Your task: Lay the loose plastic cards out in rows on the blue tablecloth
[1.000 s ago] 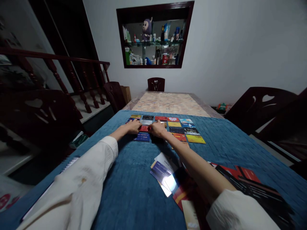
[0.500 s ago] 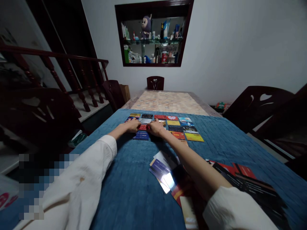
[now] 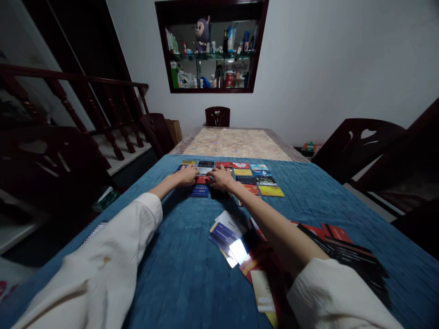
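Several bank-style cards lie in rows on the blue cloth point(image 3: 171, 274). My left hand point(image 3: 187, 175) rests over the left columns, its fingers stretched forward and the tips at the left side of a silver-grey card point(image 3: 205, 171). Across from it, my right hand point(image 3: 222, 178) has its fingertips at that card's right side and covers cards beneath it. Just nearer lies a red card point(image 3: 202, 180), and in front of that a blue card point(image 3: 198, 191). A black card point(image 3: 206, 164) lies beyond. To the right are a heart card point(image 3: 241, 165) and a yellow card point(image 3: 271, 191).
Loose overlapping cards, including a purple-blue card point(image 3: 223, 235) and a cream card point(image 3: 263, 291), lie under my right forearm. Black cards point(image 3: 356, 256) pile up at the right. Chairs point(image 3: 360, 141) stand around the table; a wall cabinet point(image 3: 210, 90) is ahead.
Both hands have shifted slightly forward, their fingertips passing from near the red card to the silver-grey one. The whole view has moved a little.
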Action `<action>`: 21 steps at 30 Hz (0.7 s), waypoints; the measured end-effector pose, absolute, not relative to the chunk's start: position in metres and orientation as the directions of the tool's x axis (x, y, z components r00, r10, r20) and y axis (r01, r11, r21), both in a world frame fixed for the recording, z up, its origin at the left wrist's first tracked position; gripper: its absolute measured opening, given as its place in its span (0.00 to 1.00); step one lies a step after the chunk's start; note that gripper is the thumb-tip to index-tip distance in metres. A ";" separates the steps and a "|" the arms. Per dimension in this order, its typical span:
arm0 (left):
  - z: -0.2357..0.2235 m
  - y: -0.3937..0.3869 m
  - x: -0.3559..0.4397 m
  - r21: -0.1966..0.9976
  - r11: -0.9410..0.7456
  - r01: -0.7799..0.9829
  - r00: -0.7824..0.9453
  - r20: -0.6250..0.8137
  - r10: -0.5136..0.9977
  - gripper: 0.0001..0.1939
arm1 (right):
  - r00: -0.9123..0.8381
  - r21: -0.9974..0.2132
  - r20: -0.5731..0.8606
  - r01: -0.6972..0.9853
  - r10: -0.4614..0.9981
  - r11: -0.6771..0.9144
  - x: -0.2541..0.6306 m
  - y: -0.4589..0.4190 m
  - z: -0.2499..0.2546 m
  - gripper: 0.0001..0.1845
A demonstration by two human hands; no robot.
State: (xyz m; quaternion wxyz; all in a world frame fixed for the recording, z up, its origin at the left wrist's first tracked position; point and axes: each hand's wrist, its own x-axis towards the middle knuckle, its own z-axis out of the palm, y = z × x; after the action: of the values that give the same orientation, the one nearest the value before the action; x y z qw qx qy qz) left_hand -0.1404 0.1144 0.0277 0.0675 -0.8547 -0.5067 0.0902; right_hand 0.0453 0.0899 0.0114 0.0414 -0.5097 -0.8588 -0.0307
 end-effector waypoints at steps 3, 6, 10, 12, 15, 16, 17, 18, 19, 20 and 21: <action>0.033 0.106 -0.129 -0.214 -0.498 0.840 0.502 -0.037 0.864 0.19 | -0.482 0.009 0.132 0.874 0.866 0.485 0.056 0.086 0.014 0.19; 0.040 0.091 -0.114 -0.213 -0.530 0.821 0.541 -0.007 0.841 0.16 | -0.482 0.014 0.165 0.873 0.860 0.487 0.069 0.077 0.017 0.16; 0.048 0.064 -0.093 -0.192 -0.593 0.782 0.611 0.050 0.790 0.13 | -0.472 0.023 0.222 0.877 0.853 0.479 0.089 0.059 0.016 0.15; 0.050 0.052 -0.083 -0.197 -0.615 0.764 0.636 0.070 0.768 0.12 | -0.465 0.027 0.248 0.880 0.850 0.474 0.100 0.050 0.015 0.15; 0.050 0.039 -0.072 -0.187 -0.631 0.753 0.654 0.101 0.750 0.11 | -0.458 0.035 0.280 0.883 0.844 0.468 0.117 0.035 0.013 0.14; 0.050 0.035 -0.068 -0.185 -0.636 0.749 0.659 0.108 0.744 0.11 | -0.456 0.037 0.289 0.884 0.842 0.466 0.122 0.030 0.012 0.13; 0.049 0.032 -0.065 -0.182 -0.643 0.744 0.666 0.113 0.738 0.11 | -0.454 0.039 0.296 0.885 0.841 0.464 0.128 0.024 0.012 0.13; 0.048 0.028 -0.062 -0.176 -0.653 0.737 0.674 0.119 0.729 0.11 | -0.453 0.040 0.301 0.885 0.839 0.464 0.133 0.018 0.012 0.13; 0.047 0.024 -0.058 -0.165 -0.663 0.730 0.682 0.126 0.720 0.11 | -0.451 0.040 0.305 0.886 0.839 0.462 0.138 0.012 0.011 0.13; 0.046 0.020 -0.055 -0.149 -0.673 0.725 0.689 0.135 0.712 0.11 | -0.450 0.040 0.308 0.886 0.838 0.461 0.143 0.006 0.011 0.12; 0.045 0.015 -0.051 -0.131 -0.683 0.719 0.695 0.142 0.705 0.11 | -0.449 0.040 0.311 0.887 0.838 0.460 0.149 0.000 0.010 0.12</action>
State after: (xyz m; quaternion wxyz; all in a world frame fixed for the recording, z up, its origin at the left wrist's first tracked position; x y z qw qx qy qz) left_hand -0.0515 0.0146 0.0447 0.0883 -0.9163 -0.3885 -0.0402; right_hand 0.1489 -0.0005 0.0096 0.1242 -0.5101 -0.8453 -0.0987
